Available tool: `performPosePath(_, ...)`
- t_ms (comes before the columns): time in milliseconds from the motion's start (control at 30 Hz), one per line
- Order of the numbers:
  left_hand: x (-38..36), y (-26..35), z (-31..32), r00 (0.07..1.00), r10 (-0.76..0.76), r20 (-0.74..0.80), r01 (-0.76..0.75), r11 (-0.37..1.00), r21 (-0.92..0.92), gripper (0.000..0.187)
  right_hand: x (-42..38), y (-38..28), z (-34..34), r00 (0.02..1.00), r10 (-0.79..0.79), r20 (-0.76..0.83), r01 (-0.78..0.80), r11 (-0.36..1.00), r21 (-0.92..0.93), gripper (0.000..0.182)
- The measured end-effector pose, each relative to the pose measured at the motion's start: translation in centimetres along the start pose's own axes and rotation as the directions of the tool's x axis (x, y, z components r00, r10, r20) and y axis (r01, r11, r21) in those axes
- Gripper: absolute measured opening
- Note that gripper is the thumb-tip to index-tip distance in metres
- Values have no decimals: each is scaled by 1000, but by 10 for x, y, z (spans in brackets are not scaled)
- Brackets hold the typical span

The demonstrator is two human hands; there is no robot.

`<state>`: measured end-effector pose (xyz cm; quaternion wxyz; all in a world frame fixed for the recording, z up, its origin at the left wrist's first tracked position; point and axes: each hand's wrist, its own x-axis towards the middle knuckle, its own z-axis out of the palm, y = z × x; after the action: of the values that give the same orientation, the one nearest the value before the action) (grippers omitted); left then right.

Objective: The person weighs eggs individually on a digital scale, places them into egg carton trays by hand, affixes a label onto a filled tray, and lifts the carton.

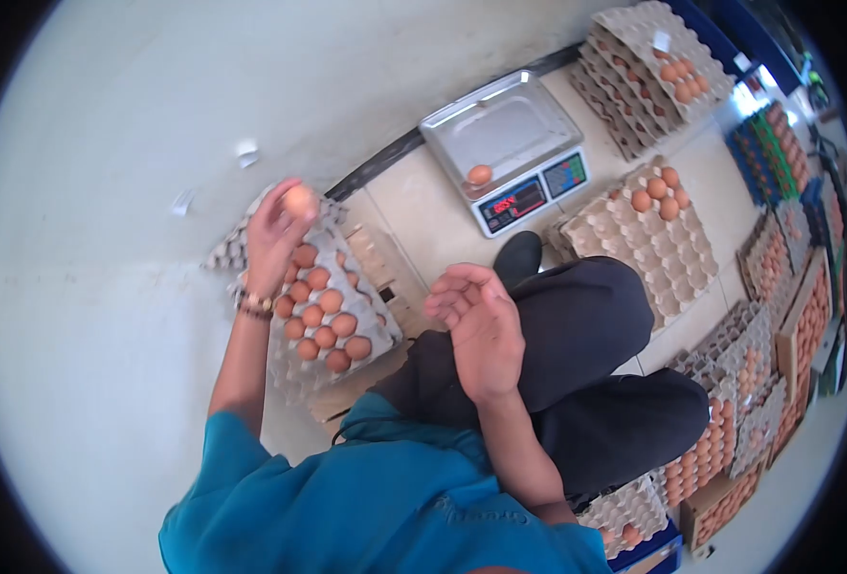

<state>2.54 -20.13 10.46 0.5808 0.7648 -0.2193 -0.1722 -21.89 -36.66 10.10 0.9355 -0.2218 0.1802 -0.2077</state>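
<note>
Left hand [272, 234] fingertips pinch smooth brown egg [299, 202] over grey pulp egg tray [371, 316]; right hand [479, 330] loosely open, empty. Egg light, brittle, likely slippery: cradle sides gently.

The digital scale's red display [512, 204] glows well right of the left hand's fingers [285, 206], its digits too small to read. Those fingers cover part of the pale brown egg [299, 201] and the far corner of the grey cardboard egg tray [333, 316] below them. Far right of the right hand [481, 330], the stacked crates of brown eggs [806, 325] blur into the dark lens rim, cut off.
</note>
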Motion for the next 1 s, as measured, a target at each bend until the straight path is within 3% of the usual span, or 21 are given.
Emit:
performPosePath(67, -56, -2, -43, 967, -87, -238, 107, 991, 74, 51, -5, 5, 6, 999, 14, 31, -14, 1000, 14, 36)
performPosePath(133, -107, -24, -75, 869, -163, -468, 163, 986, -40, 50, -8, 9, 11, 998, 40, 43, -38, 999, -27, 35)
performPosePath(233, -160, -46, -104, 722, -165, -672, 213, 977, -11, 45, -9, 18, 14, 996, 63, 68, -59, 997, -55, 33)
performPosePath(333, -196, -88, -135, 693, -55, -719, 228, 963, 146, 42, -10, 25, 20, 996, 55, 74, -50, 996, -68, 32)
performPosePath(400, -208, -105, -141, 712, -48, -701, 288, 930, 229, 42, -9, 28, 22, 998, 19, 66, -13, 996, -88, 31)
performPosePath(567, -202, -105, -118, 782, 45, -622, 197, 929, 315, 46, -13, 27, 23, 997, 13, 81, -7, 997, -77, 32)
performPosePath(667, -193, -96, -113, 892, 67, -447, 159, 879, 449, 46, -16, 27, 21, 997, 3, 79, 2, 998, -64, 31)
performPosePath(800, -177, -120, -109, 920, 141, -364, 86, 837, 541, 42, -20, 21, 16, 997, -28, 68, 34, 995, -93, 31)
performPosePath(900, -174, -137, -116, 944, 171, -281, 30, 806, 591, 34, -40, -6, 9, 990, 16, 142, -29, 995, 92, 30)
performPosePath(1000, -172, -152, -142, 956, 156, -248, 40, 768, 639, 25, -85, -55, 4, 977, -206, 50, 204, 978, 34, 31)
